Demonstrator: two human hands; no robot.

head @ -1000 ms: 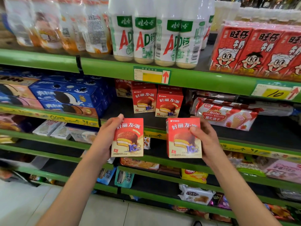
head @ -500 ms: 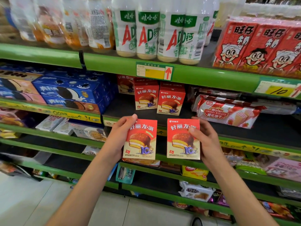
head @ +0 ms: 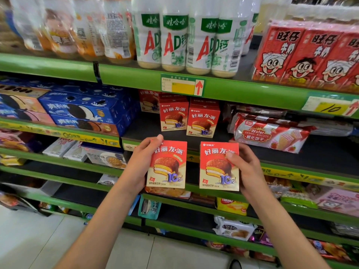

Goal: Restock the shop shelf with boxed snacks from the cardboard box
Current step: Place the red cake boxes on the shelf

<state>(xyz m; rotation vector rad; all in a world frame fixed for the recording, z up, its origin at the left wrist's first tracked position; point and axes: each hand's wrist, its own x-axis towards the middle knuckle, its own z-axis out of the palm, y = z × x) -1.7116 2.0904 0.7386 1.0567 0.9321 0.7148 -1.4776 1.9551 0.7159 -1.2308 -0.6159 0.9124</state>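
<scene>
Holding one choco-pie box each: left hand (head: 139,164) grips left box (head: 167,166), right hand (head: 246,167) grips right box (head: 218,166); fingers curled round side edges. Prob. light, stiff card, crushable.

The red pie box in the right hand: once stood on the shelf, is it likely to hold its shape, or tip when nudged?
The red pie box looks like stiff card with crisp edges, so it should keep its shape. The right hand holds it by one side alone, suggesting it is light. Standing tall and narrow like the shelved boxes, it could tip if nudged.
</scene>
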